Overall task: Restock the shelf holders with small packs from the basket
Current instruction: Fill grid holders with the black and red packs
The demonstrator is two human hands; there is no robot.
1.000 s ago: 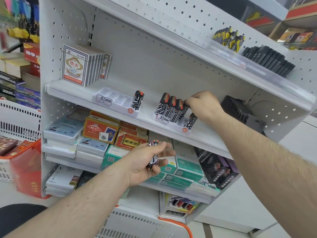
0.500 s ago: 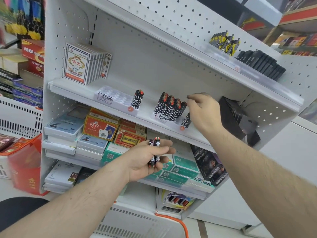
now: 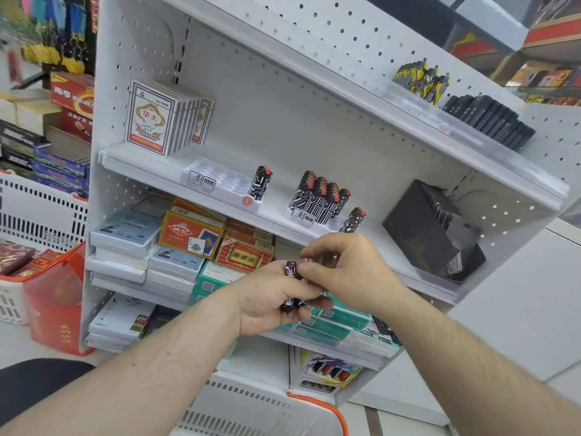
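Grip, left: left hand curled round a small bunch of black-and-white patterned packs with red tips, held upright in the fist, in front of the lower shelf.
Grip, right: right hand with thumb and forefinger pinched on the top of one pack in that bunch; fingers curled, narrow.
Packs, position: in hand, below and just in front of the middle white metal shelf; none in transit to a holder.
Holder, right: clear plastic slotted holder carried a cluster of like packs at its back, one more leaning at its front right corner; front slots looked free.
Holder, left: clear plastic slotted tray held a single upright pack at its right end; most slots bare.
Basket: white mesh basket with orange rim sat low, beneath the arms.
Step in hand: judged to be drawing one pack out of the left-hand bunch.
Next move: would call for lifting that pack clear, keeping it upright, and seating it in a free slot without knocking the leaning one.
Progress: early to middling; many slots unfilled.
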